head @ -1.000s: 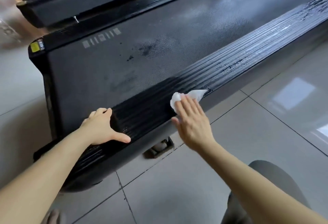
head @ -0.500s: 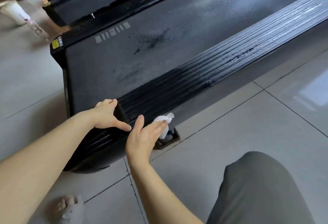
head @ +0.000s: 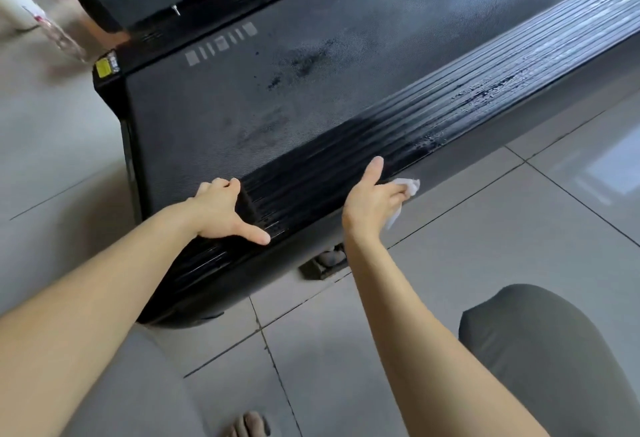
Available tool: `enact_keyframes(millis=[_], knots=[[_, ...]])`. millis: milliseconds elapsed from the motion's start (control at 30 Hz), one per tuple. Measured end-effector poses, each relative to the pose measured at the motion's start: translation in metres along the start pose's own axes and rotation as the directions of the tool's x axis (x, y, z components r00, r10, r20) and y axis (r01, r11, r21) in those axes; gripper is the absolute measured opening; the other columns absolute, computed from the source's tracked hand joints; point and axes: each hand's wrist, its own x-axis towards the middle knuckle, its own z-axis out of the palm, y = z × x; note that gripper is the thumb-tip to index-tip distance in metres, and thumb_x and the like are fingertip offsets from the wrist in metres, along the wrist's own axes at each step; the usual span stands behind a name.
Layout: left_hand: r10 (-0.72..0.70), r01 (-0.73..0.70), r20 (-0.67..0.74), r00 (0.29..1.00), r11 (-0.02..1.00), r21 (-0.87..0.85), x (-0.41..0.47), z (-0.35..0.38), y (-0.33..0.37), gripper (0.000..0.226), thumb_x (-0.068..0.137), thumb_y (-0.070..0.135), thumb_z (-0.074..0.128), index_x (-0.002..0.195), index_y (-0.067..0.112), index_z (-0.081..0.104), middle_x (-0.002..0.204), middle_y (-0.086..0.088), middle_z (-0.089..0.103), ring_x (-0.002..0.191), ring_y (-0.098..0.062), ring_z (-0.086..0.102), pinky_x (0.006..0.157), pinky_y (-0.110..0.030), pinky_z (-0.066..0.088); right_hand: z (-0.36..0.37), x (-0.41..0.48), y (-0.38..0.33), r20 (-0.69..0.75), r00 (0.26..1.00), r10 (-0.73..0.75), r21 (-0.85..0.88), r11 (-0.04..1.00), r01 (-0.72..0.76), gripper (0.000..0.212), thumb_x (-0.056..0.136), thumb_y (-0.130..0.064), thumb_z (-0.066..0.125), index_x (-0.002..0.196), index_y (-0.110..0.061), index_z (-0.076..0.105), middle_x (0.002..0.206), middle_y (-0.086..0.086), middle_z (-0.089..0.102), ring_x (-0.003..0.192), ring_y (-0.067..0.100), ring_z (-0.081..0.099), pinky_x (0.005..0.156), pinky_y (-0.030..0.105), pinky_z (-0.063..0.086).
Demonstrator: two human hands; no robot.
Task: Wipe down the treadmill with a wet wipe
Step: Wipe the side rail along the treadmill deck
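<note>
Right hand (head: 375,202) has slid away from the left hand (head: 225,209) along the outer face of the side rail (head: 450,114) since half a second ago, when the two were nearly touching; a second ago it lay flat on the rail top. Left hand hasn't shifted. Now the right fingers (head: 398,190) are curled round the wet wipe (head: 408,186) and press it to the rail's outer side wall, thumb up on the ribbed top, and a loose tail of wipe hangs below the fingers. Left fingers (head: 221,184) hook over the rail's inner edge beside the belt (head: 311,90), thumb stretched along the top, gripping the rail as a brace. The treadmill (head: 124,118) stands on the tiled floor (head: 485,228), its rear end behind the left fingers. Rail top between the hands and just beyond the right fingers looks dark and glossy with droplets; further beyond it is grey and streaky. Step, as I read it: wiping the rail's outer side face, with the near stretch of the top likely done. Next move calls for drawing the wipe on along the wall away from the left fingers, keeping pressure, then covering the dusty far top. Belt has dark specks and hazy patches ahead of both hands, probably not wiped yet. Person's knee (head: 536,350) sits below the right forearm.
</note>
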Motion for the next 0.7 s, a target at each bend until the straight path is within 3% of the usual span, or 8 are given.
enact_keyframes(millis=[133,267,300,367,433,567,633,700], knots=[[-0.007,0.007,0.0,1.0,0.999,0.05,0.008,0.0,-0.004,0.157,0.047,0.087,0.075,0.163,0.012,-0.002,0.167,-0.01,0.012,0.153,-0.035,0.008,0.123,-0.053,0.023,0.025,-0.097,0.033,0.196,0.974,-0.113,-0.014,0.993,0.118,0.093,0.102,-0.058,0.037,0.158,-0.016,-0.025,0.17,-0.001,-0.017,0.156,0.013,-0.006,0.128,0.038,0.008],[0.003,-0.003,0.007,1.0,0.998,0.057,0.01,0.001,-0.003,0.154,0.052,0.085,0.074,0.163,0.012,-0.004,0.167,-0.009,0.01,0.153,-0.035,0.006,0.123,-0.053,0.024,0.03,-0.139,0.067,0.405,0.913,-0.046,-0.055,0.996,0.075,0.087,0.107,-0.05,0.036,0.157,-0.012,-0.024,0.167,-0.005,-0.025,0.152,0.007,-0.012,0.116,0.013,-0.004],[0.002,-0.002,0.003,1.0,0.998,0.058,0.008,0.001,-0.002,0.153,0.053,0.085,0.074,0.163,0.013,-0.004,0.167,-0.009,0.01,0.153,-0.034,0.006,0.123,-0.053,0.024,0.031,-0.129,0.065,0.373,0.928,-0.007,-0.042,0.999,0.025,0.085,0.106,-0.05,0.036,0.158,-0.009,-0.017,0.168,-0.001,-0.017,0.152,0.01,-0.004,0.117,0.014,0.0],[-0.002,0.002,-0.006,1.0,0.999,0.046,0.004,0.0,0.001,0.15,0.056,0.082,0.076,0.163,0.013,-0.004,0.168,-0.007,0.01,0.154,-0.033,0.006,0.123,-0.051,0.023,0.034,-0.092,0.056,0.25,0.96,0.123,-0.031,0.992,-0.119,0.09,0.102,-0.062,0.033,0.159,-0.005,-0.007,0.169,0.008,-0.003,0.151,0.023,0.013,0.124,0.035,0.014],[-0.006,0.006,0.008,1.0,1.0,0.017,0.002,-0.001,0.002,0.151,0.055,0.08,0.078,0.163,0.014,-0.005,0.168,-0.006,0.008,0.154,-0.032,0.003,0.124,-0.051,0.021,0.028,-0.043,0.046,0.176,0.957,0.23,-0.008,0.973,-0.232,0.096,0.098,-0.072,0.026,0.16,-0.009,-0.014,0.171,0.005,-0.003,0.154,0.027,0.013,0.125,0.049,0.014],[-0.006,0.006,0.012,1.0,1.0,0.011,0.005,0.0,-0.001,0.153,0.051,0.083,0.076,0.163,0.015,-0.003,0.169,-0.005,0.007,0.155,-0.031,0.002,0.124,-0.054,0.021,-0.014,0.029,0.035,0.119,0.971,0.208,0.234,0.945,-0.231,0.076,0.097,-0.075,0.023,0.153,-0.024,0.015,0.163,-0.006,0.014,0.156,0.021,0.01,0.128,0.045,0.008],[-0.005,0.005,0.009,1.0,1.0,0.022,0.006,0.0,-0.001,0.154,0.051,0.084,0.075,0.163,0.014,-0.003,0.169,-0.007,0.008,0.155,-0.032,0.002,0.124,-0.054,0.02,-0.024,0.024,0.036,0.167,0.952,0.257,0.318,0.9,-0.299,0.074,0.102,-0.07,0.021,0.162,-0.031,0.003,0.169,-0.009,0.009,0.156,0.017,0.012,0.126,0.041,0.01],[-0.007,0.007,0.004,1.0,1.0,0.028,0.005,0.0,0.0,0.152,0.053,0.083,0.075,0.163,0.014,-0.003,0.168,-0.01,0.009,0.155,-0.035,0.003,0.124,-0.053,0.019,-0.012,0.0,0.05,0.244,0.905,0.348,0.307,0.858,-0.412,0.076,0.1,-0.072,0.024,0.163,-0.031,0.009,0.166,-0.009,0.02,0.151,0.018,0.026,0.116,0.038,0.025]])
